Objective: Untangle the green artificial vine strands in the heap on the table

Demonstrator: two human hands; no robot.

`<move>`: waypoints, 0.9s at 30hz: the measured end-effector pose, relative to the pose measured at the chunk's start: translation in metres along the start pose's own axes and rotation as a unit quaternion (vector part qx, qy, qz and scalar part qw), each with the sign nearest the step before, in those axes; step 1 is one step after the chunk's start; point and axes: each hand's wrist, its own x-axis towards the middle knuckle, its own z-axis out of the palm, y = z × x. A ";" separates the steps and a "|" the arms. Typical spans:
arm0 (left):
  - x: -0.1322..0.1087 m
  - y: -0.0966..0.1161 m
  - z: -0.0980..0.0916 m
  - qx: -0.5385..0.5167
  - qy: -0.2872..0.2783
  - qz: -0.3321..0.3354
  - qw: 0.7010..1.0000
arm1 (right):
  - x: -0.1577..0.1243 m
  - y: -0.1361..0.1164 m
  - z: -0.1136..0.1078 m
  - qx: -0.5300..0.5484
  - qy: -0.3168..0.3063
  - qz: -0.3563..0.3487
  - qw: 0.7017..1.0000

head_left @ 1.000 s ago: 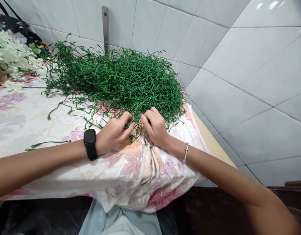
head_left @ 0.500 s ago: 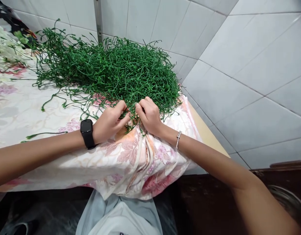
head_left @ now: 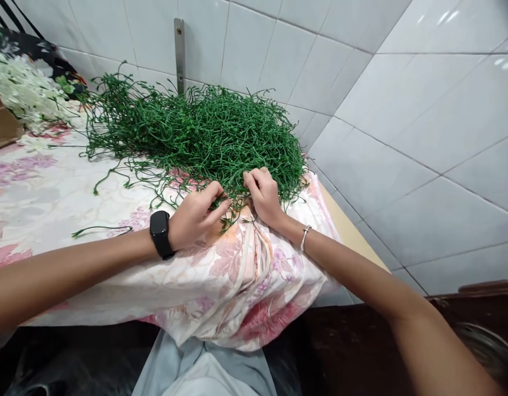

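Note:
A big tangled heap of thin green artificial flower stems [head_left: 237, 129], with small knobbly ends, lies on a floral cloth [head_left: 113, 291]. My left hand [head_left: 200, 214], with a black watch on its wrist, is at the heap's front edge. Its thumb and forefinger pinch green stems. Just to the right, my right hand [head_left: 264, 195] is closed, its fingertips pressed on green stems at the pile's edge. How many stems each hand grips is hidden among the tangle. Under my left forearm's far side, a single loose stem [head_left: 100, 230] lies apart.
White artificial flowers [head_left: 28, 91] are heaped at the far left beside a brown cardboard piece [head_left: 1, 121]. White wall tiles [head_left: 402, 137] close off the back and right. A metal strip [head_left: 179, 55] is fixed to the wall. The bare table edge [head_left: 353, 234] shows at right.
The view has shifted, so everything sits a little lower and further right. Both hands stay closed at the front of the heap, slightly further apart.

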 end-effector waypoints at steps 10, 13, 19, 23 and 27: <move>0.016 -0.020 -0.009 -0.012 0.085 -0.055 0.995 | 0.009 -0.014 -0.025 -0.005 0.003 -0.077 0.997; 0.016 -0.020 -0.008 -0.015 0.075 -0.044 0.996 | 0.020 -0.010 -0.040 0.067 -0.041 -0.073 0.994; 0.015 -0.019 -0.006 -0.002 0.073 -0.045 0.996 | 0.028 -0.032 -0.093 0.145 -0.249 -0.013 0.957; 0.015 -0.019 -0.005 0.003 0.062 -0.047 0.997 | -0.026 -0.070 -0.128 -0.115 -0.266 -0.007 0.957; 0.014 -0.017 -0.005 0.011 0.062 -0.045 0.997 | -0.092 -0.081 -0.128 -0.354 -0.236 0.146 0.893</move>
